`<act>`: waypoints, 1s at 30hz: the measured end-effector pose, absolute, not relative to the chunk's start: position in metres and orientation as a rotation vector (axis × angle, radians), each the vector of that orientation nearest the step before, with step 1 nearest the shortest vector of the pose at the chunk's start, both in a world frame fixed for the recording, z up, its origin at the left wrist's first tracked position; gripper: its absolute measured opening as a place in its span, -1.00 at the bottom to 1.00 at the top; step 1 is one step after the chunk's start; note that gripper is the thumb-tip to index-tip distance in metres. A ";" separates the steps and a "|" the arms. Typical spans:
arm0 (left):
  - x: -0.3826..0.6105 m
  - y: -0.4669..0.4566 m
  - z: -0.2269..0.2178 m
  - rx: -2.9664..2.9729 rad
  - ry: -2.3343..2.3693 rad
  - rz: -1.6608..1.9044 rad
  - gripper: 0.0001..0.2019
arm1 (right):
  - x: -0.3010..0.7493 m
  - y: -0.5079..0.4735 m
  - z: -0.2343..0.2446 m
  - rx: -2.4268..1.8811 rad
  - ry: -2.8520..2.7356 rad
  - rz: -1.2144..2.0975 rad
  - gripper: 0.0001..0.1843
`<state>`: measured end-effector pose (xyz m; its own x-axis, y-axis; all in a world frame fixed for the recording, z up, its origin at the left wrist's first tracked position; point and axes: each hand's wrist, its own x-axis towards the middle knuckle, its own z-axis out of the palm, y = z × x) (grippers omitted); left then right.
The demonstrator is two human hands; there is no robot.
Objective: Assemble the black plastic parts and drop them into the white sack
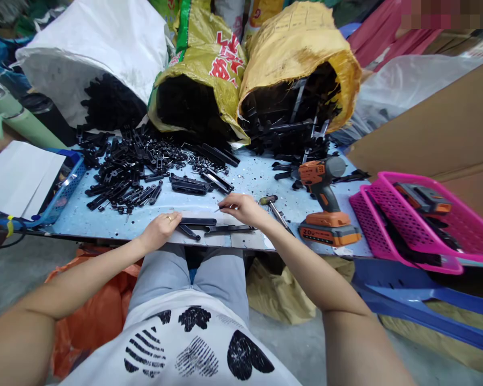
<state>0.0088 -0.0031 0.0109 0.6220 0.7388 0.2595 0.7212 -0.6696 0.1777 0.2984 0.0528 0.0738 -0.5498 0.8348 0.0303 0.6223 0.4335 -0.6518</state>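
Note:
My left hand [161, 230] is closed at the table's front edge, its fingers on the left end of a long black plastic bar [199, 221]. Below that bar lies a short black arm piece [190, 232], and to its right another long black piece [229, 229]. Just above them my right hand [243, 208] pinches a small dark piece with a thin metal pin [218, 209], too small to name surely. A black bracket-like part [190, 185] lies beyond, beside a heap of small black parts [132, 161].
Open sacks, one white [92, 37], one green-yellow [201, 64], one orange-yellow [293, 43], spill black parts at the back. An orange cordless driver [326, 203] stands right, near a screwdriver [269, 199]. Pink baskets [410, 236] and a blue basket [70, 182] flank the table.

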 end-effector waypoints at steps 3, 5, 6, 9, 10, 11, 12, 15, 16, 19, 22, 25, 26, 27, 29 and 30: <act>-0.001 -0.005 -0.009 2.825 1.205 0.493 -0.63 | 0.289 0.040 0.075 -1.223 -2.503 0.820 -0.87; -0.006 -0.007 -0.016 2.815 1.177 0.503 -0.61 | 0.284 0.035 0.073 -1.293 -2.562 0.751 -0.86; -0.008 -0.008 -0.017 2.811 1.167 0.509 -0.60 | 0.281 0.034 0.072 -1.310 -2.599 0.701 -0.85; -0.008 -0.012 -0.011 2.781 1.245 0.494 -0.59 | 0.273 0.031 0.067 -1.270 -2.735 0.523 -0.81; -0.004 -0.014 -0.008 2.760 1.312 0.495 -0.61 | 0.272 0.030 0.063 -1.245 -2.779 0.467 -0.79; 0.001 -0.016 -0.004 2.737 1.381 0.505 -0.64 | 0.272 0.029 0.059 -1.218 -2.812 0.421 -0.78; 0.009 -0.017 -0.001 2.725 1.423 0.518 -0.66 | 0.273 0.028 0.053 -1.186 -2.827 0.400 -0.78; 0.039 -0.016 0.003 2.762 1.344 0.517 -0.64 | 0.285 0.023 0.027 -1.077 -2.700 0.468 -0.78; 0.048 -0.015 0.002 2.779 1.292 0.485 -0.61 | 0.292 0.021 0.017 -1.046 -2.622 0.501 -0.77; 0.068 -0.008 -0.002 2.799 1.201 0.342 -0.54 | 0.311 0.017 -0.008 -0.989 -2.505 0.519 -0.59; 0.072 0.000 -0.004 2.819 1.141 0.264 -0.52 | 0.323 0.019 -0.019 -0.946 -2.650 0.412 -0.51; 0.072 0.008 0.001 2.811 1.166 0.239 -0.56 | 0.327 0.026 -0.015 -1.067 -2.814 0.161 -0.42; 0.073 0.012 0.004 2.786 1.211 0.216 -0.59 | 0.328 0.027 -0.012 -1.151 -2.835 0.076 -0.38; 0.074 0.015 0.008 2.751 1.263 0.189 -0.61 | 0.328 0.028 -0.008 -1.232 -2.839 0.007 -0.34; 0.075 0.023 0.017 2.680 1.352 0.150 -0.59 | 0.327 0.029 0.001 -1.302 -2.842 -0.063 -0.32; 0.075 0.026 0.022 2.656 1.381 0.148 -0.55 | 0.326 0.028 0.006 -1.286 -2.849 -0.074 -0.32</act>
